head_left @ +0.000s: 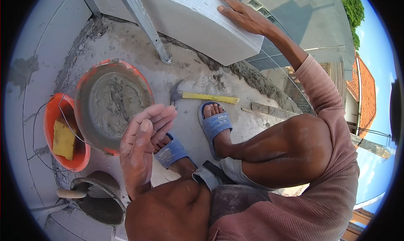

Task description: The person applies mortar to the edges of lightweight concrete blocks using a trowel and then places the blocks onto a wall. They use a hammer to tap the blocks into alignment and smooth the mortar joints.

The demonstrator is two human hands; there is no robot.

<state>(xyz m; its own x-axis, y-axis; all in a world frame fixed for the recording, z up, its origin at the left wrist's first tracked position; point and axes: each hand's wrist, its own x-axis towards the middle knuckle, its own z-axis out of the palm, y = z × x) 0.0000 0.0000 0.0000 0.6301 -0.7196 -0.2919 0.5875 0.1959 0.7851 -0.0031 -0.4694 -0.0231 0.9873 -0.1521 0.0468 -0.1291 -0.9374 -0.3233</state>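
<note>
My left hand (143,142) is raised over the rim of a red-edged basin (113,102) of wet grey mortar, fingers loosely curved, holding nothing. My right hand (242,15) reaches up to a large white block (189,32), its fingers stretched out on the top edge. Between my feet and the block a yellow-handled hammer (206,96) lies on the dusty floor. An orange bucket (78,156) with a yellow sponge (61,135) stands left of the basin. Below it is a mortar-stained dark bucket (113,184) with a wooden handle (71,193) across its rim.
A metal post (147,28) stands in front of the block. Tiled wall (35,102) runs along the left. A wooden plank (273,110) lies right of my sandalled feet, by a rough mortar ledge (256,83). A tiled roof (366,97) and tree (353,7) show beyond.
</note>
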